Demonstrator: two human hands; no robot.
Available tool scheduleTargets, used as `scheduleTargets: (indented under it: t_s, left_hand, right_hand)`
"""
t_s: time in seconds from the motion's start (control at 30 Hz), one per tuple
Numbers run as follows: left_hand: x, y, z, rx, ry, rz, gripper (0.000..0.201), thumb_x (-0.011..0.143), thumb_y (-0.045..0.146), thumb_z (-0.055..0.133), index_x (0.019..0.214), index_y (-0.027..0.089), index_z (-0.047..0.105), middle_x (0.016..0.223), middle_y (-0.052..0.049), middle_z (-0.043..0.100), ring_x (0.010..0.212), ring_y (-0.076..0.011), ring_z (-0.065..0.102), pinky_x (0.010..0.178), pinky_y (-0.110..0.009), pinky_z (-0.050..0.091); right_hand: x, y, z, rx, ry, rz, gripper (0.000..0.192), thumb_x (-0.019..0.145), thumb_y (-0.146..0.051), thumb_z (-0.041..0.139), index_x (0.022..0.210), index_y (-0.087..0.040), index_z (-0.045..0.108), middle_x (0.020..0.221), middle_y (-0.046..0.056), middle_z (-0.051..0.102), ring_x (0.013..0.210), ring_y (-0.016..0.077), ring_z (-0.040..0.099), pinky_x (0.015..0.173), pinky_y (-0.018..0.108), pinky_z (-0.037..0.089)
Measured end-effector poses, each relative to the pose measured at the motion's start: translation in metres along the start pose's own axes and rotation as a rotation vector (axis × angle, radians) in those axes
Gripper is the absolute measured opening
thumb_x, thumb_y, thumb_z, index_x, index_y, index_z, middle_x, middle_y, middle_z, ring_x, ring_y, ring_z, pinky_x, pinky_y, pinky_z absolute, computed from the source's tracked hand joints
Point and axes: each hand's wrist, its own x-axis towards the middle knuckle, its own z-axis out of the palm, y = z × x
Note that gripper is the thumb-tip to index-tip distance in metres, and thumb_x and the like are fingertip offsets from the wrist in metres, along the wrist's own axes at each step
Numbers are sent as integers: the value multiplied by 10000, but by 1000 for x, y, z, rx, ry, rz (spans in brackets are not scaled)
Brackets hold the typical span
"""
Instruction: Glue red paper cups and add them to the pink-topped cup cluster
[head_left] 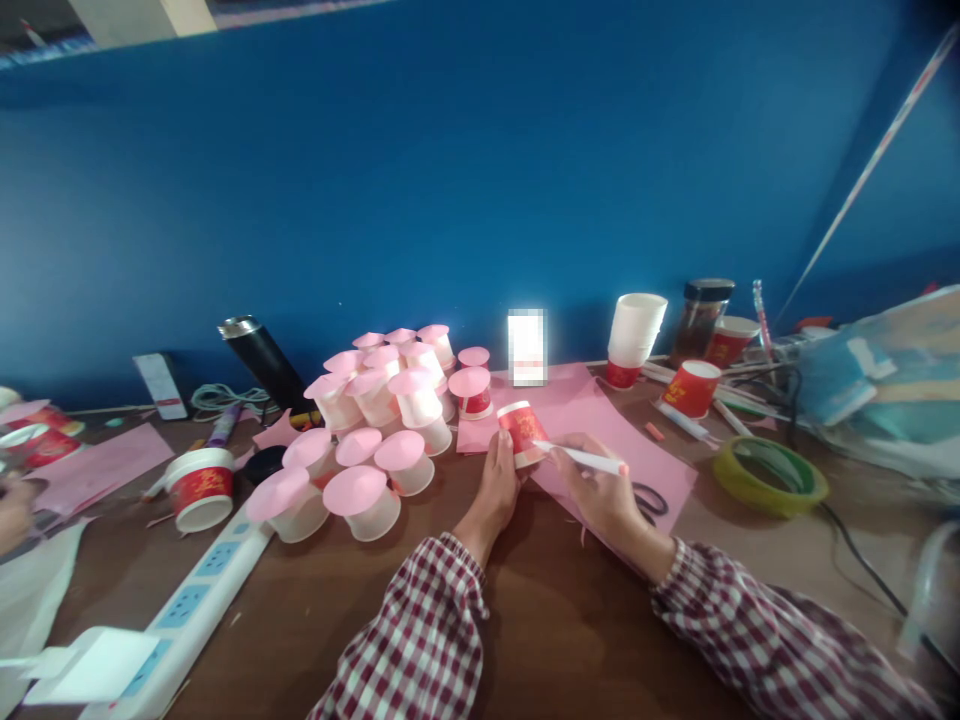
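A red paper cup (523, 428) with a white base leans in my left hand (499, 480), whose fingers wrap its left side. Pinched in my right hand (600, 490) is a white marker pen (589, 459), its tip at the cup's right side. Under and behind both hands lies pink paper (600, 415). The black scissors handles (649, 500) show beside my right wrist. To the left stand several upturned cups topped with pink paper cones (356, 491). Two red cups with pink tops (471, 390) stand just behind the left hand.
A power strip (184, 605) with a white plug runs along the left. Yellow tape (770, 475) lies at right, near a stack of cups (636, 335) and a jar (701, 320). A black flask (262, 365) leans at back left. Another person's hand (15, 512) shows at the left edge.
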Motion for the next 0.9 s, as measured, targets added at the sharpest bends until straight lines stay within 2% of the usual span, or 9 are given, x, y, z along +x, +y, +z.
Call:
scheduleTargets:
  t_s: [0.2, 0.37, 0.53, 0.7, 0.9]
  left_hand:
    - [-2, 3, 3, 38, -51, 20, 489, 816, 593, 645, 1084, 192, 563, 1026, -104, 647, 930, -217, 656, 897, -377, 530]
    - [0, 1, 0, 44, -66, 19, 484, 821, 596, 634, 1091, 202, 556, 1058, -113, 635, 975, -235, 648, 888, -368, 535]
    - [-3, 3, 3, 46, -20, 31, 497, 801, 597, 655, 1077, 199, 546, 1075, -124, 636, 999, -255, 643, 882, -379, 542]
    - [-4, 6, 4, 47, -23, 3, 493, 817, 603, 632, 1096, 206, 550, 1052, -115, 643, 1005, -266, 648, 909, -410, 528]
    - [-3, 7, 6, 36, 5, 6, 498, 808, 605, 641, 1084, 205, 536, 1034, -112, 633, 956, -250, 645, 886, -394, 534]
  right_hand:
    - [0, -1, 0, 10, 4, 6, 135, 891, -316, 611, 850, -200, 664, 767, 27, 699, 675, 168, 637, 605, 252, 506]
    - [0, 1, 0, 17, 15, 13, 134, 891, -317, 612, 857, -200, 667, 766, 25, 697, 654, 162, 626, 584, 245, 498]
    - [-1, 1, 1, 21, -31, 17, 128, 898, -310, 610, 866, -199, 667, 766, 21, 688, 670, 157, 628, 592, 240, 496]
    - [-1, 7, 1, 37, 28, 44, 148, 897, -339, 614, 863, -200, 650, 763, 21, 679, 658, 157, 622, 575, 244, 485]
    - [-2, 6, 2, 40, -16, 36, 126, 895, -306, 605, 853, -196, 650, 770, 22, 677, 677, 157, 622, 593, 244, 488]
